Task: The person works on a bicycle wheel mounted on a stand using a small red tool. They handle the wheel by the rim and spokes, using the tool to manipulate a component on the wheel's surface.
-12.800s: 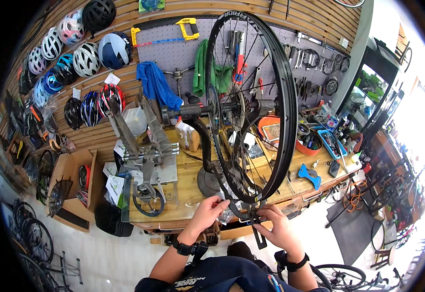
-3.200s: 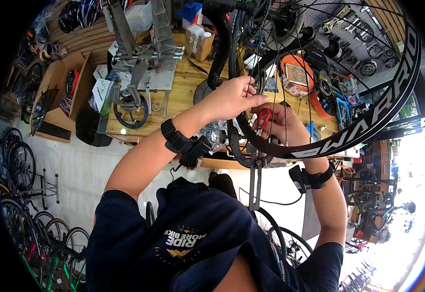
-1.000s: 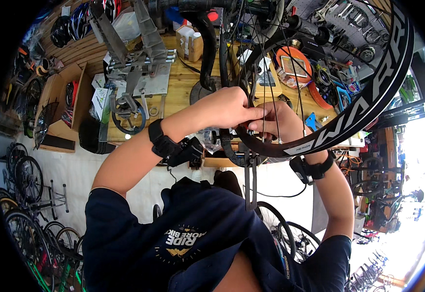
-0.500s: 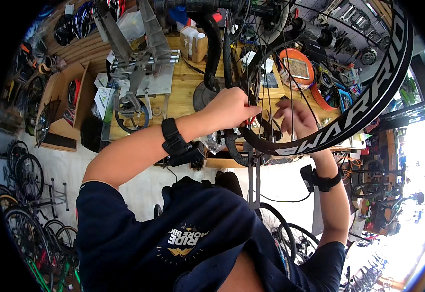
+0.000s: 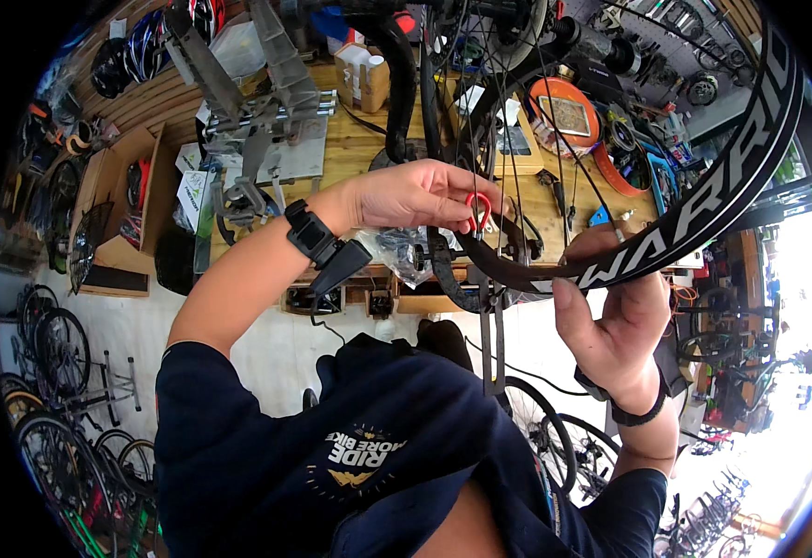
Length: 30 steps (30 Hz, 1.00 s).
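Note:
A spoked black bicycle wheel (image 5: 696,212) with white lettering on its rim stands upright in front of me, held in a dark truing stand (image 5: 445,277). My left hand (image 5: 410,195) is closed on a red ring-shaped spoke wrench (image 5: 487,201), pinched between thumb and fingers beside the spokes just inside the rim. Whether the wrench sits on a spoke nipple, I cannot tell. On the right, my right hand (image 5: 618,325) is closed round the rim, its thumb on the near side and some fingers hidden behind. Small dark stand parts (image 5: 517,244) lie close to the rim between the hands.
Behind the wheel is a wooden workbench (image 5: 350,139) with an orange round tray (image 5: 564,107), a cardboard box (image 5: 361,82) and a metal fixture (image 5: 266,112). Slotted metal bars (image 5: 491,344) hang below the rim. Bicycles line the floor on both sides.
My right hand has moved from among the spokes down to the rim and closed on it. My left hand has turned and shifted slightly left, so the red wrench shows more fully.

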### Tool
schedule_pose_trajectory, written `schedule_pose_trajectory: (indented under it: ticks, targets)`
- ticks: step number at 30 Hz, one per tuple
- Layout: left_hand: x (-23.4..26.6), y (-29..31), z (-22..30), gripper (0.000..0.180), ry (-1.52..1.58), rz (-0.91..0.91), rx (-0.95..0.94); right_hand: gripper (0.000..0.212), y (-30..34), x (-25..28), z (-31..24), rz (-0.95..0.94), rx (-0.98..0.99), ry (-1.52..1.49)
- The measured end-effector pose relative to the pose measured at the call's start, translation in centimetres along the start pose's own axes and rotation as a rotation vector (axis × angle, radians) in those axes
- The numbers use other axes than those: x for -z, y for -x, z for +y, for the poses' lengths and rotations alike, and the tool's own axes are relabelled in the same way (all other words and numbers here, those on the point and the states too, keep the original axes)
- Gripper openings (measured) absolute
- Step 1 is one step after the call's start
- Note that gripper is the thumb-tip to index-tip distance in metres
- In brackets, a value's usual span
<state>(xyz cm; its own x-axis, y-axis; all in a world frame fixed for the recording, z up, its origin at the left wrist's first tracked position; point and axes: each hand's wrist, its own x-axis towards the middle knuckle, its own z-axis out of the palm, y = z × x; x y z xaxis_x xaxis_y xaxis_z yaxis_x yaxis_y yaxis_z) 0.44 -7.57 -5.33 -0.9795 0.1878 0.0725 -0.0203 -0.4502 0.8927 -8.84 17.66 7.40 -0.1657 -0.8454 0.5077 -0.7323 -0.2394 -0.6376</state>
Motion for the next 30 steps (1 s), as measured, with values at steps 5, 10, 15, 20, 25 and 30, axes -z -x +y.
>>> schedule_pose_trajectory:
  ticks: [5,10,15,20,25,30]
  targets:
    - [1.1,-1.4,-0.2,0.037,-0.090,-0.059,-0.022,0.026,-0.8,0.3,0.2,0.089,0.039,0.013]
    - [0.7,-1.6,-1.0,0.023,-0.132,0.001,-0.130,0.023,-1.5,0.7,-0.6,0.053,0.031,0.009]
    - [-1.4,-2.0,-0.8,0.019,-0.628,0.432,-0.050,0.025,-0.3,0.5,-0.5,-0.029,-0.037,0.042]
    - [-2.7,-2.1,-0.3,0.033,-0.826,0.617,0.041,0.028,-0.2,0.0,-0.5,0.048,-0.070,0.043]
    - [-2.6,-3.0,0.2,0.033,-1.013,0.661,0.088,0.030,0.6,-0.7,0.2,0.014,-0.167,0.151]
    - [-1.8,-3.4,0.3,0.033,-1.179,0.720,0.157,0.027,0.9,-1.5,1.4,-0.010,-0.111,0.129]
